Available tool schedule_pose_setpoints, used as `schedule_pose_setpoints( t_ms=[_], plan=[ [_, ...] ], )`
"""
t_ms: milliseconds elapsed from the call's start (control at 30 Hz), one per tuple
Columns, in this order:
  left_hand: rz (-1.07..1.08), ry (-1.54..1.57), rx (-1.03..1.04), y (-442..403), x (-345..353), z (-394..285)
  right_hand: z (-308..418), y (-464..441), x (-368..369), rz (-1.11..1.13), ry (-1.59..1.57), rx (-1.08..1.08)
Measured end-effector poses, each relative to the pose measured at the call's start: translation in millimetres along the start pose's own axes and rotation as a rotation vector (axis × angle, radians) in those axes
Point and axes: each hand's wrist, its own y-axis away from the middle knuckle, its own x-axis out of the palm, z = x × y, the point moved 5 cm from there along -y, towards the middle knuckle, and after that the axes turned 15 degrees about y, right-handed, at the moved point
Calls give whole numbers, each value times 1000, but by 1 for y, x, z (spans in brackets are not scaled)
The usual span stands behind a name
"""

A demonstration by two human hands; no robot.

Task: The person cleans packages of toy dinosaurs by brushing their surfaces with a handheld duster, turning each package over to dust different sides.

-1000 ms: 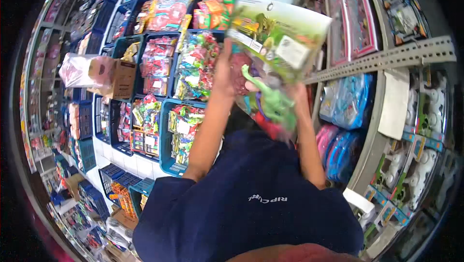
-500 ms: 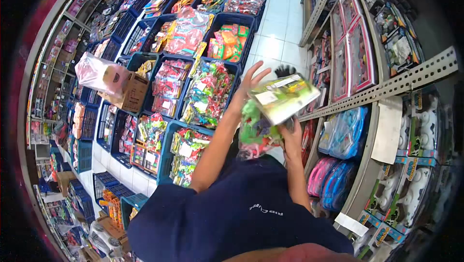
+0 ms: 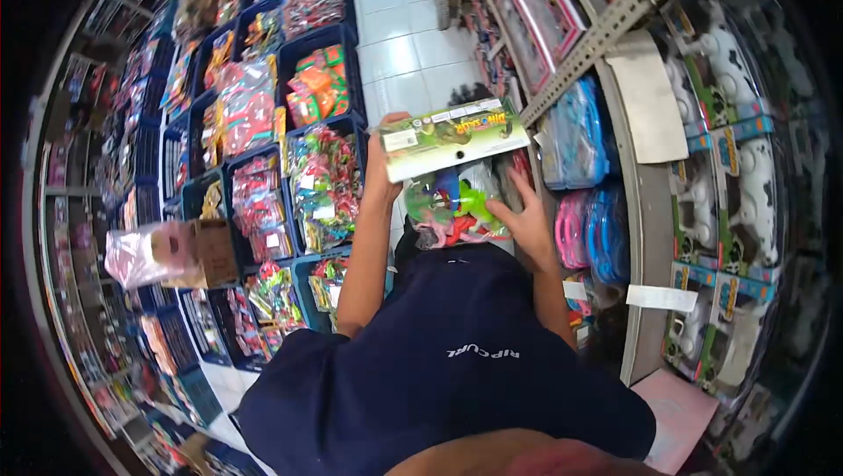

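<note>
A clear bag of colourful plastic dinosaur toys (image 3: 452, 204) is in front of my chest, topped by a green and white header card (image 3: 452, 138) lettered "DINOSAUR". My left hand (image 3: 384, 160) grips the card's left end, with its fingers mostly hidden behind it. At the bag's right side, my right hand (image 3: 525, 217) holds the plastic, its thumb lying over the front near a bright green dinosaur. Red, blue and pink pieces show through the bag.
Blue crates (image 3: 320, 41) of bagged toys line the floor on the left. A cardboard box (image 3: 213, 252) stands among them. Metal shelving (image 3: 606, 28) with boxed toy cows (image 3: 755, 199) and blue packs (image 3: 575, 138) rises close on my right. A tiled aisle (image 3: 386, 15) runs ahead.
My left hand has gone from spread fingers beside the pack to gripping the card's left end. The card has turned more level, and the view has swung to the right.
</note>
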Motion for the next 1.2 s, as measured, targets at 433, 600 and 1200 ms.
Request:
schedule_pose_setpoints(
  t_ms=[433,600,1200],
  plan=[
    [215,307,-439,-56,32,41,-31,18,5,-204,-198,232],
    [-43,248,-448,-63,50,11,-13,26,5,-526,-84,387],
    [170,137,-290,-65,66,8,37,1,66,-685,-162,242]
  ],
)
